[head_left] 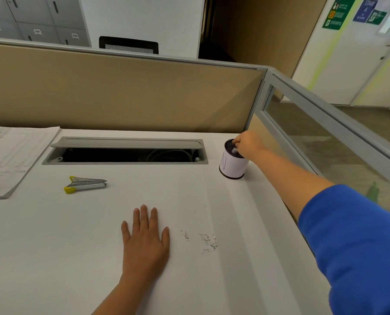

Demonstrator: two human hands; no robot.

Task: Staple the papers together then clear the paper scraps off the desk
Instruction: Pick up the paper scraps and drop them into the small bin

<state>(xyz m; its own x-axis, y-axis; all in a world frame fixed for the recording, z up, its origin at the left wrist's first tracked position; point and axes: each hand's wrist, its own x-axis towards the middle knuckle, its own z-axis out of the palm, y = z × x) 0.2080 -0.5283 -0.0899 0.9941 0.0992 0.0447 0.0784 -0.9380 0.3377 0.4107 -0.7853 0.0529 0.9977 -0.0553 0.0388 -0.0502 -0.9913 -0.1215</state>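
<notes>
A stack of printed papers (10,155) lies at the far left of the white desk (75,246). A silver stapler with yellow ends (85,184) rests on the desk to the right of the stack. My left hand (145,237) lies flat on the desk, fingers spread, holding nothing. My right hand (246,143) is over the mouth of a small cylindrical bin wrapped in white paper (232,164), fingers pinched on a small whitish scrap inside the rim. A scatter of loose staples and tiny scraps (206,241) lies just right of my left hand.
An open cable tray with a grey lid (125,151) is sunk into the desk's back. A tan partition (121,94) closes the far side and a glass panel (314,142) the right side. The desk's right edge runs under my right forearm.
</notes>
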